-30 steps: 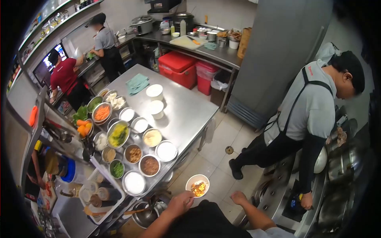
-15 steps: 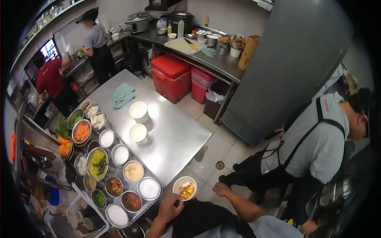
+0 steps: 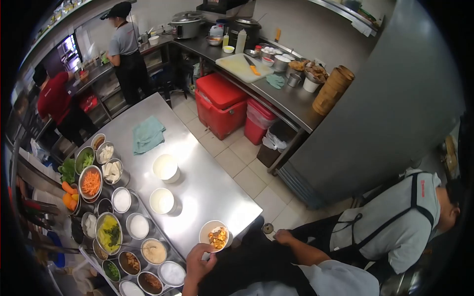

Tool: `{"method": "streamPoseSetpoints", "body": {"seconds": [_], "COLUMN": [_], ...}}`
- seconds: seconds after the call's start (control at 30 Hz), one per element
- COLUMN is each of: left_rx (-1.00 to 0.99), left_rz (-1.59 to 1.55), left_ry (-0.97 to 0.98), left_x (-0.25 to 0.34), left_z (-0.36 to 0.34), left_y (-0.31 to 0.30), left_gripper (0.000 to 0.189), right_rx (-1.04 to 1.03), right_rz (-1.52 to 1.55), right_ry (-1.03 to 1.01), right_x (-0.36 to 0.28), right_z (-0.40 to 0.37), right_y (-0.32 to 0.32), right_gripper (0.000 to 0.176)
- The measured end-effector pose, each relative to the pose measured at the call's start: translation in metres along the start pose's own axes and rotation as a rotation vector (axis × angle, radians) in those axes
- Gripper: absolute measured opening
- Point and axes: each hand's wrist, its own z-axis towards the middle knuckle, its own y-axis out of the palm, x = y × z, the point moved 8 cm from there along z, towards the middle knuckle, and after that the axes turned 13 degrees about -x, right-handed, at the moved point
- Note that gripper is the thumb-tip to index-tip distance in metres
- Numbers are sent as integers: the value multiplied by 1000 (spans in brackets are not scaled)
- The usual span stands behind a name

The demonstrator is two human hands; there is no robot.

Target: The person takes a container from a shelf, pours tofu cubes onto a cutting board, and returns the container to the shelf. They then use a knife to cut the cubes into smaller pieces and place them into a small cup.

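Note:
My left hand (image 3: pixel 200 261) is closed on the rim of a white paper cup (image 3: pixel 206 231), which has orange and brown food pieces inside. The cup is at the near corner of the steel table (image 3: pixel 227 185). My right hand (image 3: pixel 283 237) is curled closed to the right, away from the table; what it holds, if anything, cannot be made out. Beyond the held cup, two more white cups stand on the table, a nearer one (image 3: pixel 162 201) and a farther one (image 3: pixel 166 168). Both look pale inside.
Left of the cups are several metal containers, with shredded carrot (image 3: pixel 91 182), white powder (image 3: pixel 137 226) and chopped greens (image 3: pixel 112 270). A green cloth (image 3: pixel 148 134) lies on the table. A co-worker (image 3: pixel 395 222) bends at the right. Two other people work at the far left.
My view has shifted nearer the table. The held cup has moved from beyond the table's edge to its near corner. My right hand stays closed.

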Motion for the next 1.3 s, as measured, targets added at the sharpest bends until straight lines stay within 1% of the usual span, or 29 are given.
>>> {"method": "streamPoseSetpoints", "body": {"seconds": [0.03,0.07,0.13,0.17,0.23,0.27,0.33,0.37,0.43,0.47,0.53,0.57,0.63,0.67,0.73,0.77,0.8,0.9,0.93,1.0,1.03,1.1,1.13,1.2,1.23,1.3], "left_rx": [8,37,69,112,179,189,227,232,234,235,210,180,152,146,148,155,166,206,236,253,267,294,289,342,316,339], "left_rz": [-1,35,73,99,141,154,238,260,275,272,288,250,193,205,159,160,154,140,138,175,179,146,142,105,99,122], "left_ry": [-10,-22,-42,-66,-89,-106,-64,-78,-102,-113,-97,-132,-198,-182,-208,-208,-234,-260,-268,-264,-272,-308,-309,-358,-356,-338], "left_x": [0,2,6,6,10,11,24,24,31,35,44,43,44,42,30,25,21,7,5,6,3,-9,-17,-39,-50,-68], "left_z": [7,14,34,44,76,96,145,170,223,249,296,315,350,363,382,388,395,410,419,435,440,451,459,474,488,518], "left_y": [3,6,18,24,35,42,57,67,86,95,114,122,139,145,156,159,161,166,165,163,161,156,153,141,136,115], "left_gripper": [19,20,20,21,23,23,24,25,26,26,27,27,27,26,26,26,25,23,22,20,19,17,17,16,16,15], "right_rx": [-55,-65,13,4,-135,-146,-34,-45,50,41,65,58,-18,-12,-95,-140,-141,-166,-156,-55,-51,71,114,222,291,488], "right_rz": [-26,-31,114,113,156,150,192,191,430,435,493,494,247,249,417,435,428,311,307,422,415,414,454,565,634,521], "right_ry": [-57,-62,-147,-157,-22,-41,-158,-175,-111,-121,-74,-82,-37,-42,107,112,110,-13,-9,-62,-62,-271,-317,-392,-424,-301], "right_x": [-3,-2,5,13,48,59,91,108,141,152,186,197,219,228,254,260,260,258,252,234,227,200,188,167,164,168], "right_z": [8,17,37,51,86,106,150,166,181,183,189,188,189,189,190,193,201,244,246,253,260,272,272,265,263,248], "right_y": [-12,-27,-63,-83,-120,-138,-186,-206,-262,-281,-311,-322,-339,-348,-353,-356,-364,-371,-388,-433,-452,-503,-533,-605,-641,-731], "right_gripper": [38,38,41,41,37,37,34,34,40,40,30,30,30,30,32,35,35,35,35,36,36,37,35,29,26,19]}}
